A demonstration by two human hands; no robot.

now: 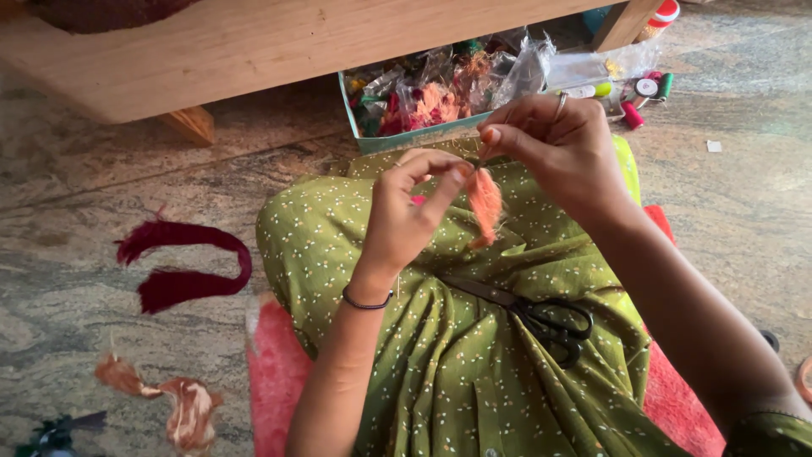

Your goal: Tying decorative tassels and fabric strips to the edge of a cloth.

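A small orange thread tassel hangs over my lap, which is covered in green dotted cloth. My right hand pinches the tassel's top between thumb and forefinger; a ring shows on one finger. My left hand is beside it on the left, its fingertips curled in and touching the tassel's upper part. A dark band circles my left wrist. Black scissors lie shut on the cloth below my hands.
A teal box full of bagged coloured threads stands on the stone floor ahead, under a wooden bench. Thread spools lie to its right. A maroon thread hank and a peach-coloured bundle lie left. A pink mat is under me.
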